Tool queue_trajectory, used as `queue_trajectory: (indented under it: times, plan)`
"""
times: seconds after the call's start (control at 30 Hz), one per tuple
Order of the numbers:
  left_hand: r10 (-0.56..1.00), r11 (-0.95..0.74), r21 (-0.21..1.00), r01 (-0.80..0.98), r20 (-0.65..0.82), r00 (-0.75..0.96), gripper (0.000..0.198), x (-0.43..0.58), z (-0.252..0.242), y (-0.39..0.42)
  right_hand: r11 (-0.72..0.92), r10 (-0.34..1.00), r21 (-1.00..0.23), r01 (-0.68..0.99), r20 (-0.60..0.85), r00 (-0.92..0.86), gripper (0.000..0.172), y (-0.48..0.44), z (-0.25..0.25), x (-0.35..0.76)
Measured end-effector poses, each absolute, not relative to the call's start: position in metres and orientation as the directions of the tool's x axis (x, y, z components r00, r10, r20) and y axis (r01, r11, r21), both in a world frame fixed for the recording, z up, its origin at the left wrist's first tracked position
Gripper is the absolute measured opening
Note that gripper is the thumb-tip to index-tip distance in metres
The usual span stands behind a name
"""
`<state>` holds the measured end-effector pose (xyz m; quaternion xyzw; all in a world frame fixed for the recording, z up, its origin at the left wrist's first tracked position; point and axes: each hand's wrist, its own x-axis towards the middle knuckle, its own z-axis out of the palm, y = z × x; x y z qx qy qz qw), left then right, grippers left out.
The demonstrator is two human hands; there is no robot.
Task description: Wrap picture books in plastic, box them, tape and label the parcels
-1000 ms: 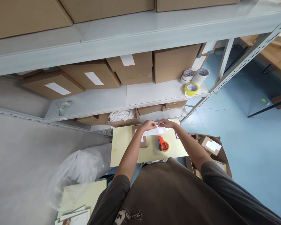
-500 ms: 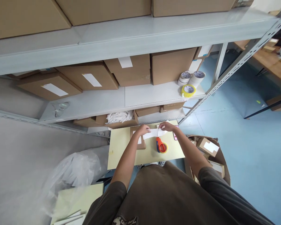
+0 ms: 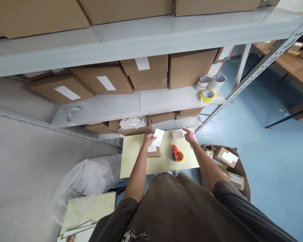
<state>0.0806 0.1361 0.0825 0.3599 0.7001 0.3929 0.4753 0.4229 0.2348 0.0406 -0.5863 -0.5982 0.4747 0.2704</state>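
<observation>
My left hand pinches a white paper label by its left edge, above a small cardboard box with a white label on top. My right hand is over the far right of the pale yellow table, index finger stretched out beside a white paper stack, touching or nearly touching it. An orange tape dispenser with a yellow roll lies between my hands, nearer to me. A phone-like item is partly hidden by my right hand.
Grey metal shelving with cardboard boxes rises beyond the table. On it stand white tape rolls and a yellow tape roll. A large carton of parcels is at right; a clear plastic bag bulges at left.
Both hands were on the white paper near each other. Now they are apart: the left carries the label, tilted upward, and the right has moved right, off it, to the paper stack.
</observation>
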Motion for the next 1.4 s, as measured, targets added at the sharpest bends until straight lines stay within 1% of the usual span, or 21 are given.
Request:
queue_trajectory:
  times: [0.1, 0.17, 0.23, 0.3, 0.37, 0.43, 0.53, 0.6, 0.67, 0.77, 0.97, 1.1, 1.13, 1.17, 1.23, 1.3, 1.33, 1.4]
  plan:
    - [0.837, 0.438, 0.892, -0.112, -0.451, -0.31, 0.038, 0.083, 0.087, 0.12, -0.098, 0.962, -0.901, 0.423, -0.194, -0.19, 0.04, 0.219, 0.063, 0.396]
    - [0.822, 0.428, 0.871, -0.241, -0.486, -0.297, 0.042, 0.084, 0.093, 0.112, -0.069, 0.945, -0.923, 0.379, -0.183, -0.273, 0.035, 0.204, 0.079, 0.371]
    - [0.82, 0.406, 0.857, -0.319, -0.495, -0.288, 0.045, 0.084, 0.1, 0.104, -0.075, 0.893, -0.944, 0.32, -0.206, -0.401, 0.037, 0.187, 0.093, 0.345]
    - [0.825, 0.388, 0.853, -0.348, -0.49, -0.282, 0.047, 0.082, 0.106, 0.096, -0.104, 0.833, -0.955, 0.279, -0.237, -0.5, 0.042, 0.168, 0.103, 0.322]
    - [0.835, 0.378, 0.859, -0.347, -0.478, -0.274, 0.049, 0.08, 0.111, 0.087, -0.132, 0.799, -0.959, 0.251, -0.253, -0.546, 0.046, 0.151, 0.108, 0.303]
    - [0.849, 0.371, 0.866, -0.336, -0.463, -0.257, 0.053, 0.076, 0.115, 0.079, -0.141, 0.784, -0.962, 0.233, -0.252, -0.568, 0.046, 0.14, 0.11, 0.289]
    - [0.87, 0.363, 0.884, -0.293, -0.435, -0.234, 0.058, 0.065, 0.12, 0.068, -0.094, 0.778, -0.964, 0.247, -0.226, -0.586, 0.038, 0.134, 0.111, 0.279]
    - [0.889, 0.333, 0.914, -0.23, -0.386, -0.246, 0.059, 0.053, 0.125, 0.064, -0.035, 0.772, -0.953, 0.302, -0.218, -0.597, 0.031, 0.137, 0.114, 0.278]
    - [0.917, 0.285, 0.946, -0.156, -0.317, -0.244, 0.058, 0.039, 0.131, 0.062, 0.019, 0.749, -0.929, 0.369, -0.231, -0.621, 0.022, 0.142, 0.12, 0.279]
    - [0.952, 0.241, 0.969, -0.062, -0.248, -0.181, 0.054, 0.021, 0.14, 0.063, 0.062, 0.699, -0.902, 0.426, -0.265, -0.664, 0.013, 0.15, 0.129, 0.281]
    - [0.958, 0.274, 0.962, -0.017, -0.274, -0.079, 0.052, 0.011, 0.155, 0.06, 0.109, 0.632, -0.883, 0.457, -0.294, -0.717, 0.008, 0.158, 0.138, 0.278]
    - [0.957, 0.287, 0.958, -0.014, -0.287, -0.038, 0.049, 0.011, 0.158, 0.052, 0.197, 0.596, -0.854, 0.481, -0.285, -0.75, 0.009, 0.158, 0.141, 0.28]
    - [0.957, 0.288, 0.958, -0.017, -0.288, -0.041, 0.048, 0.012, 0.158, 0.05, 0.222, 0.609, -0.843, 0.49, -0.272, -0.745, 0.009, 0.157, 0.142, 0.28]
    - [0.957, 0.284, 0.959, -0.019, -0.285, -0.057, 0.046, 0.012, 0.157, 0.049, 0.246, 0.651, -0.829, 0.502, -0.243, -0.719, 0.013, 0.156, 0.143, 0.28]
    - [0.955, 0.264, 0.964, -0.028, -0.265, -0.135, 0.043, 0.016, 0.153, 0.047, 0.276, 0.788, -0.801, 0.53, -0.127, -0.602, 0.023, 0.149, 0.146, 0.277]
    - [0.941, 0.234, 0.971, -0.046, -0.238, -0.239, 0.041, 0.023, 0.149, 0.045, 0.283, 0.876, -0.805, 0.522, -0.004, -0.481, 0.025, 0.138, 0.148, 0.269]
    - [0.934, 0.223, 0.973, -0.057, -0.23, -0.275, 0.04, 0.027, 0.146, 0.044, 0.281, 0.884, -0.823, 0.494, 0.022, -0.467, 0.024, 0.132, 0.149, 0.263]
    - [0.927, 0.218, 0.973, -0.079, -0.232, -0.294, 0.042, 0.038, 0.141, 0.042, 0.26, 0.852, -0.877, 0.404, 0.012, -0.523, 0.028, 0.118, 0.149, 0.251]
